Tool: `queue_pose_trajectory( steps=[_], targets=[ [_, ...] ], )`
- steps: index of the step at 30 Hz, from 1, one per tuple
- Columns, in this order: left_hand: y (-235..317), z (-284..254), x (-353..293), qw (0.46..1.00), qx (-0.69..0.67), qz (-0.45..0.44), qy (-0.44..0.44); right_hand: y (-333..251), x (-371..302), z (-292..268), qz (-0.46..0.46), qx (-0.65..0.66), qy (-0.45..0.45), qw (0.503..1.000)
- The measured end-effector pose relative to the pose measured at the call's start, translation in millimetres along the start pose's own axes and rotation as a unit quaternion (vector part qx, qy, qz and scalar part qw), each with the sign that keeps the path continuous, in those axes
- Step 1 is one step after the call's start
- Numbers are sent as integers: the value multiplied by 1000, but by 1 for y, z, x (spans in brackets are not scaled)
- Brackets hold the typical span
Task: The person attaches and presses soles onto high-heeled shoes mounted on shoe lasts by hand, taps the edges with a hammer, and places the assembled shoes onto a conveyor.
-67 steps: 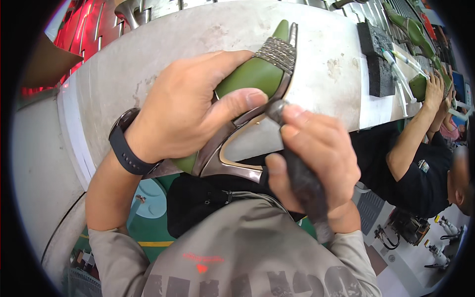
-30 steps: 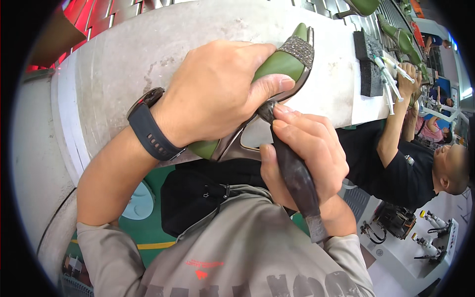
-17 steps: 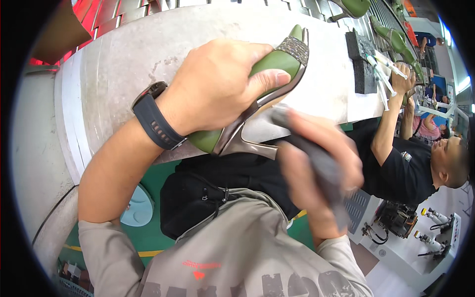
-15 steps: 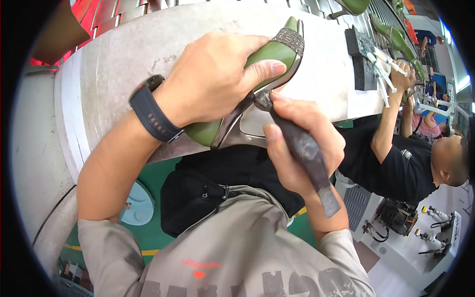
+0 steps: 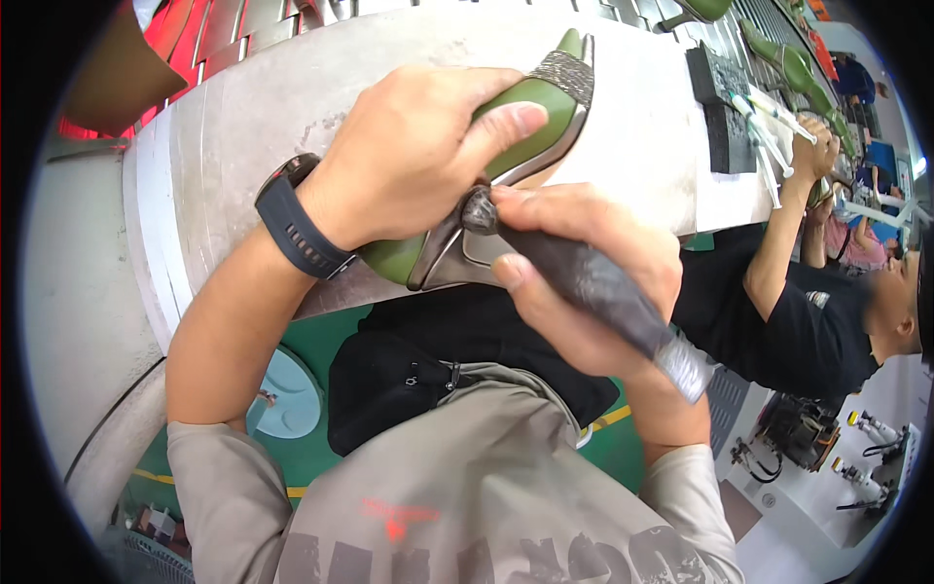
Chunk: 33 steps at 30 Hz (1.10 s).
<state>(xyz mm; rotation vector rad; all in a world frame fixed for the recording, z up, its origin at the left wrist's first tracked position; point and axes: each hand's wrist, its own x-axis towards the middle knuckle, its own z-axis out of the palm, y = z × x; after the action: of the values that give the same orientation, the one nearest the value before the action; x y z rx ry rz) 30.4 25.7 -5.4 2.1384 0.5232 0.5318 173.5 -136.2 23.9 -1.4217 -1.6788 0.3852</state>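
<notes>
A high-heeled shoe on a green last [image 5: 555,125] lies tilted across the near part of the worktable, with a glittery band near its toe. My left hand [image 5: 413,156] is closed over its middle, thumb pressed along the green side. In my right hand [image 5: 623,238] is a dark hand tool [image 5: 584,282] with a rounded knob at one end and a flat, silvery end. Its knob rests at the shoe's dark strap, close beside my left fingers. Part of the shoe is hidden under my left hand.
The pale worktable [image 5: 263,127] has a slatted conveyor [image 5: 341,12] along its far side. At the right, a black block [image 5: 730,127] stands by several syringes [image 5: 764,146]. A co-worker in a black shirt [image 5: 778,311] handles a piece nearby. A light-blue round stool [image 5: 292,394] stands below left.
My right hand has shifted slightly left with the tool, whose knob now sits further left along the strap. My left hand keeps its hold on the shoe.
</notes>
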Motion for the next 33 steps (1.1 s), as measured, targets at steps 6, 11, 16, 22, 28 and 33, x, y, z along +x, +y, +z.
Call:
queue_pose_trajectory(
  steps=[6,11,16,22,28,33],
  targets=[
    [1,-4,7,996,-73,-18,-38,20,-5,-50,166,89,131,973],
    [31,6,30,998,65,-25,-10,14,14,-86,144,137,229,953],
    [34,28,34,986,153,-70,19,31,35,-76,198,123,55,971],
    [35,21,36,986,138,-92,-19,67,74,-69,220,244,72,942],
    [40,13,37,987,133,-89,24,127,81,-61,281,292,118,906],
    [87,-23,22,978,13,76,192,117,30,-70,314,310,171,881]
  ],
)
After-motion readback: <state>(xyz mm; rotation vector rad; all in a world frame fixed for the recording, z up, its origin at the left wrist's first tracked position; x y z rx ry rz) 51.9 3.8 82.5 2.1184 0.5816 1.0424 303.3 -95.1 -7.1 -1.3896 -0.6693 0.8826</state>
